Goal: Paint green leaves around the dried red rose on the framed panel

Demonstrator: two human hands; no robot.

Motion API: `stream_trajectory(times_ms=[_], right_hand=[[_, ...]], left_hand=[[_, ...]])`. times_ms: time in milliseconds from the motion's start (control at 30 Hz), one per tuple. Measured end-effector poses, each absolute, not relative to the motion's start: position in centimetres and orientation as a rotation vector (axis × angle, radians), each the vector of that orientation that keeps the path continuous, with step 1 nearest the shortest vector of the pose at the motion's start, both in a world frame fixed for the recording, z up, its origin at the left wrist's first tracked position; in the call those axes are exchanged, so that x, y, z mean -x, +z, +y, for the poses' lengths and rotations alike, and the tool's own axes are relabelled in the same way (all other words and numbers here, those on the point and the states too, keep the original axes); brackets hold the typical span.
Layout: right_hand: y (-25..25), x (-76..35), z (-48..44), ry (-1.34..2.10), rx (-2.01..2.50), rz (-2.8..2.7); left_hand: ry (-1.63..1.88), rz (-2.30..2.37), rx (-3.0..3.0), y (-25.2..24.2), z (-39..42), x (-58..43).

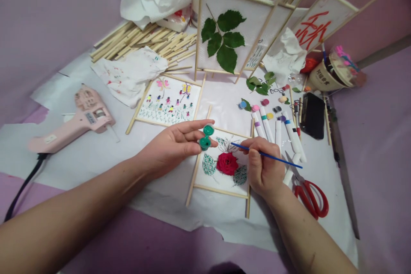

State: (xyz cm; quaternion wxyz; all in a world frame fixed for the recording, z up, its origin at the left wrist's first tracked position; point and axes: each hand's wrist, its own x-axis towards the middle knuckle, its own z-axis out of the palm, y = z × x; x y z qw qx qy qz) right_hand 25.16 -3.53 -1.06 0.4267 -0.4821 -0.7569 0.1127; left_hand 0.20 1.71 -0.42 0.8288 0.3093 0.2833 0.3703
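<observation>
Between the thumb and fingers of my left hand (180,141) is a small paint pot (204,143) with its lid flipped up and green paint inside. My right hand (263,165) is closed around a thin blue paintbrush (272,156), its tip over the upper leaves of a picture. That picture is a wood-framed white sheet (208,182) lying flat below both hands. On it sits a red rose (227,163), with green-dabbed leaves (209,165) around it. The upper leaves are partly outlined only, and my right hand covers part of the frame's right side.
A pink glue gun (86,115) lies at left, near a framed butterfly drawing (170,100). Wooden sticks (135,43) are piled behind. A framed panel with green leaves (224,38) stands upright. Markers (266,124), paint pots (265,102), red scissors (310,197) and a black phone (313,115) lie at right.
</observation>
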Motion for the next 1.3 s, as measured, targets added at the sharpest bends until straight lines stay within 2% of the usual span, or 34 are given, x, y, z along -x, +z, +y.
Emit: stream_trajectory(times_ms=[1300], right_hand=[[-1.19,-25.14,-3.79,0.282,1.18,-1.806]], left_hand=[[0.783,0.634,-0.663,-0.23,1.71,-0.19]])
